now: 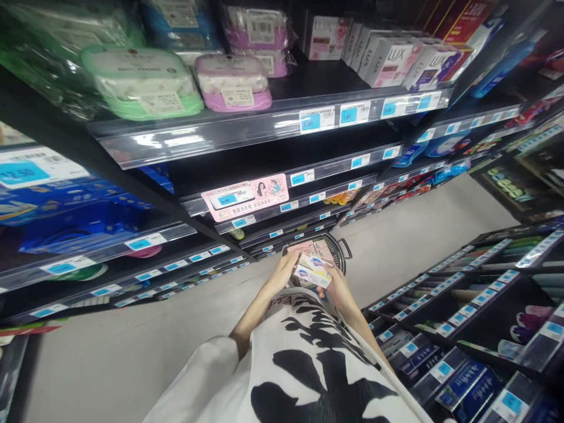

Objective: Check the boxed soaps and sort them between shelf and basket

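Note:
Low in front of my body I hold a white and yellow soap box (314,274) with a blue and red logo repeated on its faces. My left hand (288,264) grips its left end, fingers closed. My right hand (336,281) is closed around the right end, some fingertips showing beneath. Under the box is a dark shopping basket (342,258) with a handle at its right side. Inside the basket lies a pink printed package (318,249), partly covered by the hands and the box.
Shelves (264,120) on the left carry green and pink soap cases (233,82) and LUX soap boxes (390,59). Shelving on the right holds blue boxes (469,388) and purple slippers (531,320). A pale floor aisle (414,247) runs between them.

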Action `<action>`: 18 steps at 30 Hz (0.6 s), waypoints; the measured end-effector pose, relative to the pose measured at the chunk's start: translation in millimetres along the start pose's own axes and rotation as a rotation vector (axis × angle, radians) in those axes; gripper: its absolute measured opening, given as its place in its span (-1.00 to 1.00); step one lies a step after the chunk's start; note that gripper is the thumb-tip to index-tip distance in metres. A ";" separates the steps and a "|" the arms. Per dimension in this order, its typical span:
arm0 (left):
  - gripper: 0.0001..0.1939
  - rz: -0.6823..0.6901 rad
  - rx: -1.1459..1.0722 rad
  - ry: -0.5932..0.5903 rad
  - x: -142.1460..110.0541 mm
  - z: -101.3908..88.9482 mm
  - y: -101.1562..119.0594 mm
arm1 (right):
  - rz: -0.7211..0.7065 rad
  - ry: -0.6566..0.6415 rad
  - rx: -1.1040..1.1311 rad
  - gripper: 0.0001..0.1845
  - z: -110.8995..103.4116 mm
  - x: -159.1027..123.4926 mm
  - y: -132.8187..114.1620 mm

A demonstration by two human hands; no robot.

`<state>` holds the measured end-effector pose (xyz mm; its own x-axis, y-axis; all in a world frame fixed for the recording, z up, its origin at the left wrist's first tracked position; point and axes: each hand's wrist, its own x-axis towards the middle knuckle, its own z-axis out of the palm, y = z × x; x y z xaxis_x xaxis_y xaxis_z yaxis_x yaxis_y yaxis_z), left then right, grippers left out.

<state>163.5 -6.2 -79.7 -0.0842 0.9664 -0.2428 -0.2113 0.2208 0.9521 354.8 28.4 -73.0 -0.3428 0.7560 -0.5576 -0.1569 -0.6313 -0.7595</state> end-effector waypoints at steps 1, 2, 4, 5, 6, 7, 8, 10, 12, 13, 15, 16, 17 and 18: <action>-0.27 -0.063 0.055 -0.015 0.3 -0.3 -1.3 | 0.057 0.001 0.018 -0.52 -1.3 2.0 2.5; -0.24 -0.111 0.094 -0.034 0.6 -0.4 -3.2 | 0.105 -0.001 0.027 -0.54 -3.1 3.7 5.2; -0.21 -0.146 0.134 -0.064 1.3 -0.4 -7.4 | 0.148 -0.006 0.031 -0.53 -7.1 5.6 10.0; -0.21 -0.130 0.149 -0.066 1.6 -0.5 -9.2 | 0.132 -0.002 0.025 -0.51 -8.7 5.4 11.6; -0.23 -0.099 0.164 -0.069 2.1 -0.7 -10.5 | 0.094 0.006 0.010 -0.50 -9.9 4.5 12.6; -0.25 -0.062 0.174 -0.075 2.7 -1.3 -11.4 | 0.042 0.017 -0.020 -0.48 -10.7 3.2 12.8; -0.27 -0.030 0.174 -0.092 3.5 -2.6 -11.8 | -0.017 0.034 -0.061 -0.46 -11.2 1.8 12.3; -0.24 0.002 0.146 -0.157 6.3 -8.4 -10.8 | -0.116 0.066 -0.161 -0.39 -11.8 0.1 9.7; -0.20 0.030 0.129 -0.226 9.6 -18.8 -6.5 | -0.168 0.076 -0.246 -0.29 -11.7 1.3 6.2; -0.19 0.047 0.154 -0.258 10.7 -25.3 -2.7 | -0.183 0.069 -0.275 -0.25 -11.0 2.6 4.7; -0.19 0.073 0.277 -0.315 10.3 -38.6 7.6 | -0.214 0.046 -0.315 -0.21 -7.8 5.0 2.9; -0.20 0.081 0.365 -0.339 8.7 -44.2 13.6 | -0.237 0.032 -0.333 -0.21 -5.5 5.4 2.7; -0.20 0.089 0.451 -0.355 6.2 -48.7 19.6 | -0.263 0.015 -0.353 -0.21 -2.7 5.1 2.8; -0.23 0.103 0.524 -0.358 3.2 -51.9 25.4 | -0.289 0.005 -0.372 -0.21 0.3 4.4 3.0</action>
<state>107.4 -4.4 -65.9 0.2707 0.9501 -0.1550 0.2917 0.0724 0.9538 352.5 29.7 -77.7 -0.3297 0.8928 -0.3069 0.0980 -0.2910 -0.9517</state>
